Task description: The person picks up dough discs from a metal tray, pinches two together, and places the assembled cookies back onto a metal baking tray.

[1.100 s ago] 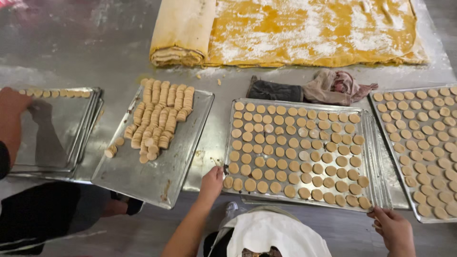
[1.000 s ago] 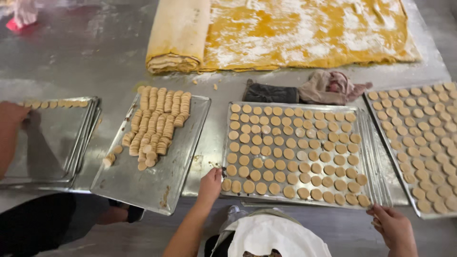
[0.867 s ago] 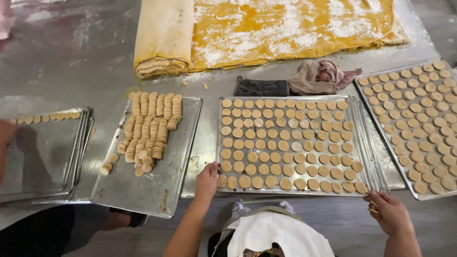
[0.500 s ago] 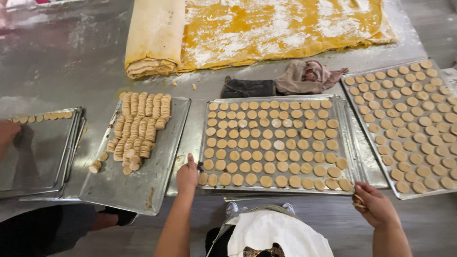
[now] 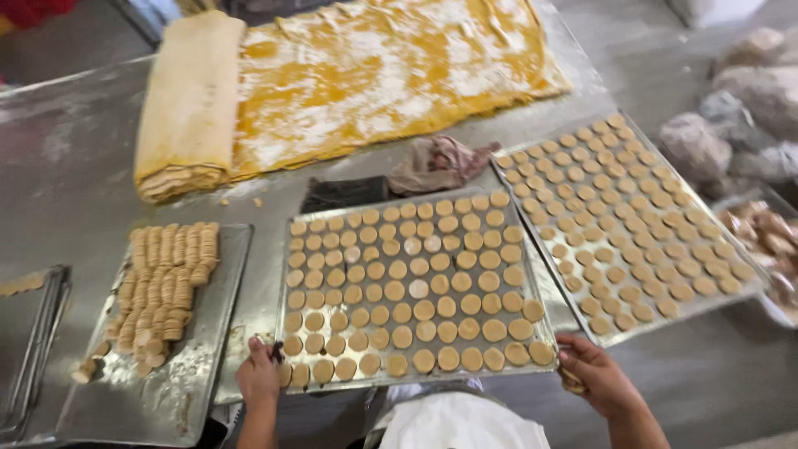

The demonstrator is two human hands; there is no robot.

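A metal baking tray (image 5: 542,293) filled with rows of round tan dough discs (image 5: 407,287) lies in front of me on the steel table. My left hand (image 5: 259,376) grips its near left corner. My right hand (image 5: 595,372) grips its near right corner. The tray sits slightly turned, with its far edge close to a crumpled brownish cloth (image 5: 439,162) and a dark cloth (image 5: 342,193).
A second tray of discs (image 5: 638,218) lies to the right. On the left, a tray (image 5: 174,391) holds stacked rolls of discs (image 5: 162,287). Another tray's edge (image 5: 33,349) shows far left. A floured yellow dough sheet (image 5: 382,71), partly rolled (image 5: 187,104), covers the back. Bagged lumps (image 5: 748,108) sit far right.
Both my hands have closed on the tray's near corners. The view has swung right and tilted. The other person's hand at the far left has left the view.
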